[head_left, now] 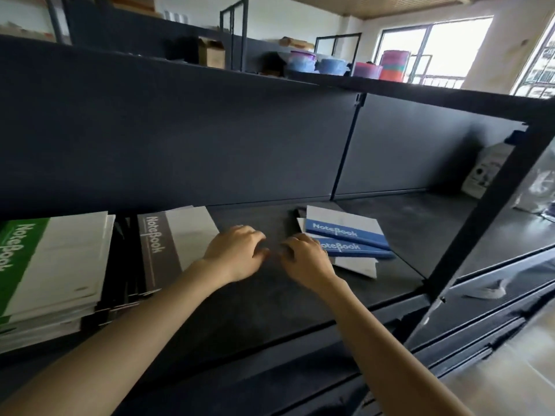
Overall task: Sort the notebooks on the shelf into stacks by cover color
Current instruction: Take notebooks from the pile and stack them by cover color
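Bare forearms reach in from below, and both hands hover low over the dark shelf [270, 301] with nothing in them. The left hand [237, 253] has its fingers loosely curled, just beside the right edge of the grey-brown notebook [177, 241]. The right hand [306, 259] is curled the same way and sits against the near corner of the blue notebooks [345, 232]; I cannot tell whether it touches them. Between the two hands there is only a narrow strip of shelf. Far to the left lies a thick green stack [51, 265], a green-and-white cover on top and many white page edges showing beneath, so that colour looks well gathered. Next to it the grey-brown notebook tops its own pile, with dark spines [126, 265] wedged between the two stacks; whether those are black covers is hard to say. The blue group looks the least finished: two blue-banded notebooks lie askew, one overlapping the other, with a white corner [360, 265] poking out underneath. I would judge the sorting mostly done, with green and grey in place and blue needing to be squared into a proper stack. Off to the right, at the back of the shelf, a white carton [483, 172] leans, and plastic tubs [303, 61] sit on the top board.
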A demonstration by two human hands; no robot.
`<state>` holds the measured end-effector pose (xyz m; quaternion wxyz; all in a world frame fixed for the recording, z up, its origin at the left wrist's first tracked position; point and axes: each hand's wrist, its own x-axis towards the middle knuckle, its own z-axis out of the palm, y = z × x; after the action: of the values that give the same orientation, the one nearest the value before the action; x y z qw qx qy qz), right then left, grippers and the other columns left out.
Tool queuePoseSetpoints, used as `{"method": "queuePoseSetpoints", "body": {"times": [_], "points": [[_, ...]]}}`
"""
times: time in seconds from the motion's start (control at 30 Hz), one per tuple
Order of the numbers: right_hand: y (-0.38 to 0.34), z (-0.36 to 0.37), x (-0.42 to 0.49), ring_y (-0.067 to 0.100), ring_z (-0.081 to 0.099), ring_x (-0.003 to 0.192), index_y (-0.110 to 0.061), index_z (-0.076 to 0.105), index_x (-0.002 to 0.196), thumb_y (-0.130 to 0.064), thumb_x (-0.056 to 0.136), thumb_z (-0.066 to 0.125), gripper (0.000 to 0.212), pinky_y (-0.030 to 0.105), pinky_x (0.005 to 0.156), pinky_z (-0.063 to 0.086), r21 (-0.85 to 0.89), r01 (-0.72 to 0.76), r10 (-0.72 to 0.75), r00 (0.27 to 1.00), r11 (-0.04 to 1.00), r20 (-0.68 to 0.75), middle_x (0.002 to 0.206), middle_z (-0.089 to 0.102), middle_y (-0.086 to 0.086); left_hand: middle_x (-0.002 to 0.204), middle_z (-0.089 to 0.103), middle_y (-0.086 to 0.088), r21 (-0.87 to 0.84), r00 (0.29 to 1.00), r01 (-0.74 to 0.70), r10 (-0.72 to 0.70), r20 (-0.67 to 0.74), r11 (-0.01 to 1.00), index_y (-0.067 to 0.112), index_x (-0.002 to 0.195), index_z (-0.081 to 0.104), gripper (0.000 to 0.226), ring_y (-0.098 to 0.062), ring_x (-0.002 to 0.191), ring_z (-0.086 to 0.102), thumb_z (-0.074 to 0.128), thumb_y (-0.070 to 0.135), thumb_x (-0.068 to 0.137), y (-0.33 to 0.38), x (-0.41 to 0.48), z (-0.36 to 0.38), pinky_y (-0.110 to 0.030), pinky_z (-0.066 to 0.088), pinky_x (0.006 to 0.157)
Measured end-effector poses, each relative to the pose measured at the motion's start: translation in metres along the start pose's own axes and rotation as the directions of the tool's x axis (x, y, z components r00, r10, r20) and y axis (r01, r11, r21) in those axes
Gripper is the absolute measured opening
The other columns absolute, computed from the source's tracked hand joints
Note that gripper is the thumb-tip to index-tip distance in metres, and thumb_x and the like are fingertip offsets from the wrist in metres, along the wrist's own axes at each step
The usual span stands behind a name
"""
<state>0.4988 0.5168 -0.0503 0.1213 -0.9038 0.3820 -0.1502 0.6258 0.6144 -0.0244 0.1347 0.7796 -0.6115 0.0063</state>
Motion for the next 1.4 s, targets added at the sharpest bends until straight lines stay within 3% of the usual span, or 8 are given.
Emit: {"method": "queuePoseSetpoints", "body": {"times": [0.27,0.47,0.7,0.8,0.9,1.07,1.27,1.4], "points": [[0.087,-0.017,0.030,0.028,0.033,0.133,-0.014,0.043,0.138,-0.028,0.094,0.052,0.047,0.045,0.109,0.030,0.052,-0.114,0.119,0.988,0.992,-0.101,0.143,0.042,0.009,0.141,0.044,0.002,-0.009,0.999,-0.002,0.003,0.035,1.000,0.020,0.137,0.045,0.042,-0.015,0.130,0.039,0.042,0.037,0.098,0.039,0.040,0.019,-0.033,0.040,0.101],[0.131,-0.033,0.059,0.036,-0.006,0.143,-0.037,0.015,0.148,-0.067,0.081,0.051,0.081,0.065,0.110,0.003,-0.127,-0.269,0.297,0.885,0.955,0.358,0.158,0.000,0.006,0.142,0.042,0.004,-0.022,0.999,0.013,-0.012,0.039,1.000,0.022,0.136,0.046,0.040,-0.013,0.132,0.036,0.043,0.034,0.098,0.053,0.051,0.028,-0.031,0.038,0.102],[0.135,-0.035,0.082,0.036,0.039,0.126,-0.026,0.046,0.130,-0.061,0.085,0.053,0.058,0.072,0.103,0.009,-0.191,-0.275,0.317,0.917,0.942,0.242,0.132,0.041,0.006,0.142,0.043,0.006,-0.029,1.000,0.003,-0.003,-0.002,1.000,0.022,0.133,0.051,0.037,-0.010,0.132,0.036,0.043,0.031,0.098,0.060,0.061,0.035,-0.026,0.035,0.101],[0.135,-0.037,0.088,0.032,0.051,0.110,-0.021,0.048,0.126,-0.058,0.087,0.053,0.054,0.055,0.100,0.037,-0.186,-0.258,0.293,0.935,0.948,0.200,0.122,0.043,0.007,0.142,0.044,0.006,-0.045,1.000,-0.009,0.008,-0.009,0.999,0.022,0.132,0.052,0.036,-0.010,0.131,0.037,0.043,0.030,0.098,0.064,0.065,0.037,-0.024,0.035,0.101],[0.133,-0.032,0.090,0.028,0.054,0.106,-0.014,0.044,0.131,-0.041,0.095,0.048,0.045,0.033,0.078,0.045,-0.409,-0.096,0.165,0.977,0.907,0.138,0.122,0.047,0.011,0.140,0.046,0.005,-0.073,0.999,-0.025,0.023,-0.025,0.997,0.021,0.130,0.053,0.034,-0.008,0.128,0.040,0.043,0.028,0.098,0.067,0.067,0.038,-0.021,0.035,0.098],[0.129,-0.026,0.096,0.023,0.059,0.105,-0.008,0.050,0.126,-0.024,0.097,0.050,0.033,0.030,0.081,0.048,-0.640,0.079,0.024,0.988,0.765,0.151,0.119,0.060,0.009,0.140,0.045,0.006,-0.115,0.999,-0.028,0.025,-0.026,0.993,0.022,0.131,0.052,0.034,-0.007,0.127,0.040,0.044,0.028,0.099,0.071,0.064,0.040,-0.016,0.031,0.093],[0.125,-0.026,0.112,0.026,0.056,0.112,-0.008,0.054,0.125,-0.013,0.096,0.048,0.030,0.035,0.088,0.050,-0.660,0.111,0.035,0.978,0.743,0.204,0.124,0.059,0.009,0.141,0.043,0.009,-0.133,0.999,-0.033,0.028,-0.036,0.991,0.026,0.132,0.051,0.035,-0.004,0.129,0.038,0.044,0.030,0.098,0.067,0.048,0.036,-0.015,0.029,0.099],[0.143,-0.029,0.107,0.029,0.040,0.125,-0.016,0.047,0.132,-0.030,0.097,0.044,0.038,0.044,0.099,0.041,-0.544,0.092,0.037,0.975,0.834,0.220,0.136,0.042,0.009,0.141,0.043,0.011,-0.150,0.999,0.001,-0.008,-0.046,0.989,0.026,0.131,0.052,0.034,-0.002,0.129,0.038,0.044,0.029,0.098,0.056,0.034,0.031,-0.016,0.030,0.101]]}}
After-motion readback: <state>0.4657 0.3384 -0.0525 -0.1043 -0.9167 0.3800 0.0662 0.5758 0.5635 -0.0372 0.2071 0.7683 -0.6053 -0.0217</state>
